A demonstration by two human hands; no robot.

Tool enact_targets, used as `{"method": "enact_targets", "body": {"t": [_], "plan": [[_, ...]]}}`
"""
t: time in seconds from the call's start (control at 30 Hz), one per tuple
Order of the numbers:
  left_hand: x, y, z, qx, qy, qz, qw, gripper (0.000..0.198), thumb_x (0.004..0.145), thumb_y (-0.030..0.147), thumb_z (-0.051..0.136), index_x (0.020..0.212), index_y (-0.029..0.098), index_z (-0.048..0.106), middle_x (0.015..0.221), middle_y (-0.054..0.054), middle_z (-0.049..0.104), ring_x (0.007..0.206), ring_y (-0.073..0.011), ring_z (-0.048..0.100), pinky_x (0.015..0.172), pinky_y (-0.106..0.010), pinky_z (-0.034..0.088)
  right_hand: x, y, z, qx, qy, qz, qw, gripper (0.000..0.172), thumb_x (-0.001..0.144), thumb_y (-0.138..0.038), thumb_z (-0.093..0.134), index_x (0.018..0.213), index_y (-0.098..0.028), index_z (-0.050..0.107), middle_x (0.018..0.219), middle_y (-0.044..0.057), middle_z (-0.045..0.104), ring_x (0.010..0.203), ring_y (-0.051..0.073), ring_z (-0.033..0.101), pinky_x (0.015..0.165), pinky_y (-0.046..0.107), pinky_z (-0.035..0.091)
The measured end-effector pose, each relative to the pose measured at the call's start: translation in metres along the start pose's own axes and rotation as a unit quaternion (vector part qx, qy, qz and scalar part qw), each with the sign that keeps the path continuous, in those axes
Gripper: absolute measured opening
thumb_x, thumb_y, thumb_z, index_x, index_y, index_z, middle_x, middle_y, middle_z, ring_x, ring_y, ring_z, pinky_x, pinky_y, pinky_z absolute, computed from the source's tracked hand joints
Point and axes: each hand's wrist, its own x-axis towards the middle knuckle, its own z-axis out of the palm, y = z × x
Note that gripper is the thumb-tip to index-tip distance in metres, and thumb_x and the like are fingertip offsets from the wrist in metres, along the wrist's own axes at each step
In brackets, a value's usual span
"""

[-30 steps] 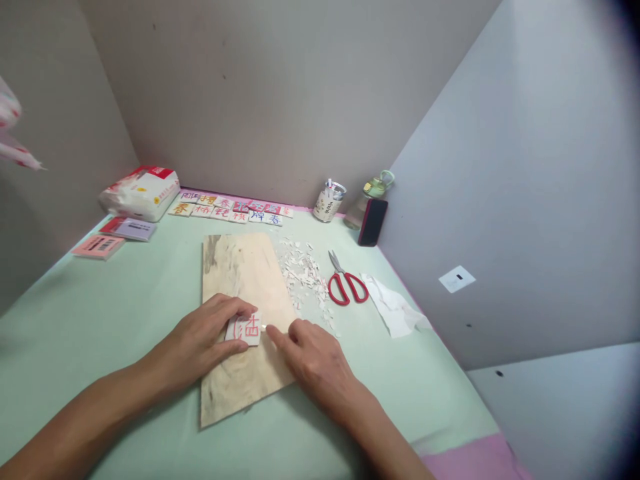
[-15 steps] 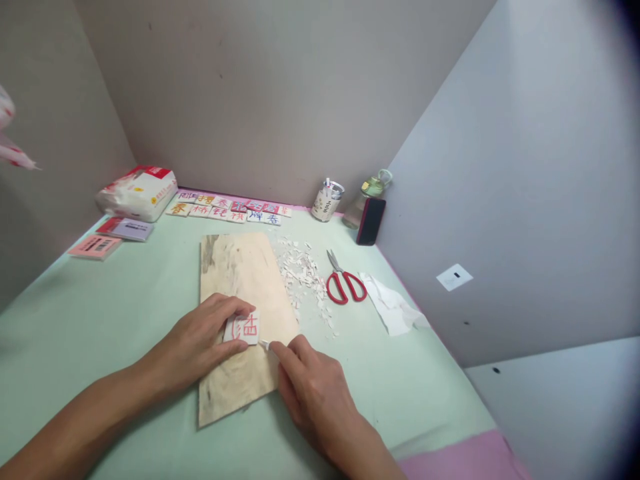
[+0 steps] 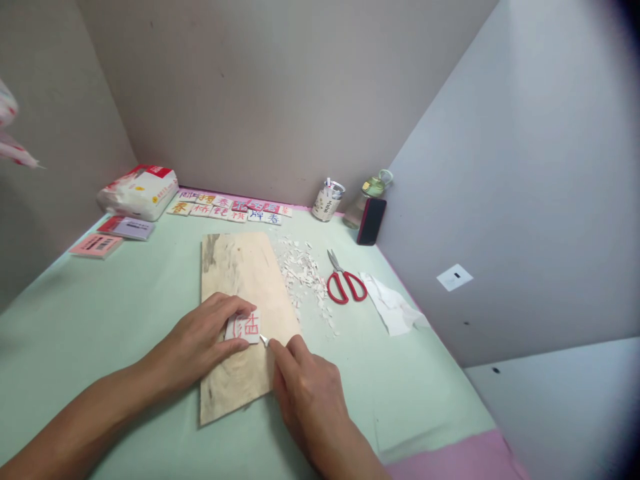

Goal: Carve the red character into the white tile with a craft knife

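On a wooden board [image 3: 245,267] lies a white square block [image 3: 243,327] with red strokes drawn on it, like a written character. My left hand [image 3: 215,333] grips the block from its left side, thumb at the near edge and fingers at the far edge. My right hand [image 3: 307,377] is closed around a carving knife [image 3: 265,340], most of whose handle is hidden inside the fingers. The knife's pale pointed tip is at the block's lower right corner; whether it touches cannot be made out.
White shavings [image 3: 305,270] lie right of the board, then red-handled scissors [image 3: 345,280] and a crumpled tissue [image 3: 393,307]. Behind are several lettered blocks [image 3: 220,212], a tissue pack [image 3: 140,192], a can [image 3: 328,201], a bottle [image 3: 357,207] and a phone [image 3: 371,222]. Two flat packets [image 3: 97,246] lie left.
My right hand has shifted slightly left with the knife, its tip now a little higher at the block's corner. My left hand keeps its hold on the block.
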Motion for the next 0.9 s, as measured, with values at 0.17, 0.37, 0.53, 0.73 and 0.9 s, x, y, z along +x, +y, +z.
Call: {"method": "enact_targets", "body": {"t": [0.17,0.37,0.53,0.73,0.9], "plan": [[0.0004,0.0001,0.0007,0.001,0.002,0.000,1.000,0.031,0.094,0.041,0.061,0.122,0.029,0.062,0.119,-0.005,0.065,0.113,-0.0278,0.062,0.098,-0.042,0.050,0.0004,0.0025,-0.0016,0.041,-0.003,0.001,0.999,0.027,0.096,-0.010,0.054,0.118,-0.022,0.063,0.089,0.001,0.066,0.059,0.016,0.060,0.053,0.030,0.034],[0.0004,0.0004,0.0000,0.001,-0.001,0.001,1.000,0.029,0.094,0.040,0.061,0.122,0.029,0.062,0.119,-0.004,0.065,0.112,-0.0276,0.062,0.097,-0.042,0.050,-0.0013,0.0052,-0.0016,0.063,-0.005,0.001,0.998,0.026,0.097,-0.010,0.053,0.118,-0.022,0.062,0.090,0.001,0.066,0.062,0.016,0.062,0.055,0.029,0.036],[-0.0004,0.0011,-0.0002,0.000,-0.004,0.004,1.000,0.030,0.096,0.042,0.061,0.123,0.029,0.060,0.121,-0.006,0.064,0.116,-0.0284,0.061,0.100,-0.044,0.048,-0.0018,0.0036,-0.0022,0.059,-0.012,0.003,0.998,0.024,0.096,-0.010,0.054,0.115,-0.022,0.063,0.089,0.001,0.066,0.061,0.016,0.060,0.056,0.030,0.034],[0.0016,0.0013,-0.0003,-0.002,-0.007,0.005,1.000,0.031,0.096,0.042,0.062,0.123,0.029,0.059,0.121,-0.006,0.064,0.114,-0.0284,0.061,0.099,-0.045,0.049,0.0025,0.0009,-0.0029,0.049,-0.011,0.015,0.999,0.022,0.096,-0.010,0.055,0.112,-0.022,0.063,0.089,0.001,0.065,0.060,0.016,0.060,0.055,0.030,0.033],[0.0011,0.0017,-0.0010,0.000,-0.006,0.006,1.000,0.030,0.096,0.042,0.061,0.123,0.029,0.060,0.120,-0.005,0.065,0.115,-0.0286,0.061,0.099,-0.043,0.049,0.0041,-0.0024,0.0015,0.037,0.009,0.019,0.999,0.024,0.094,-0.008,0.056,0.112,-0.022,0.063,0.089,0.001,0.065,0.061,0.018,0.061,0.055,0.031,0.035]]}}
